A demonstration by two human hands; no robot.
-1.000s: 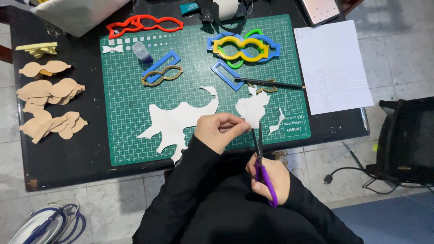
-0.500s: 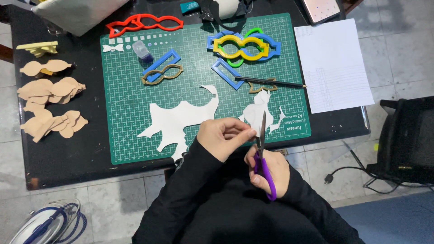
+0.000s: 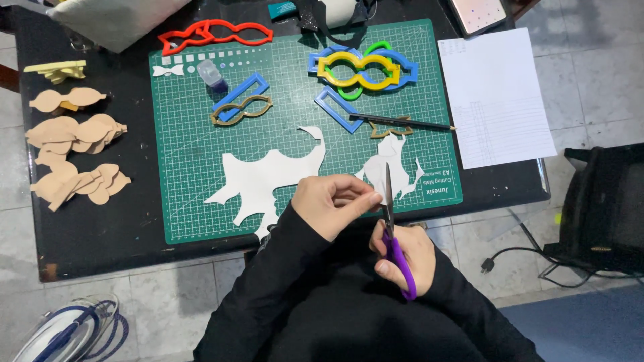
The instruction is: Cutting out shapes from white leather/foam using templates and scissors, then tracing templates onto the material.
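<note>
My left hand (image 3: 332,204) pinches a white sheet of material (image 3: 394,167) at the near edge of a green cutting mat (image 3: 194,161). My right hand (image 3: 406,255) grips purple-handled scissors (image 3: 392,234) whose blades point up into the sheet beside my left fingers. A larger white offcut (image 3: 261,181) with jagged cut edges lies on the mat just left of my left hand.
Coloured plastic shape templates lie on the mat: red (image 3: 215,33), blue and yellow (image 3: 362,67), olive (image 3: 241,110). A black pencil (image 3: 402,123) lies beside them. Tan cut shapes (image 3: 70,154) are stacked at left on the black table (image 3: 100,234); a white paper (image 3: 493,97) at right.
My left hand has turned the white piece and drawn it nearer to me. The scissors have swung upright, with their blades now deeper in the sheet.
</note>
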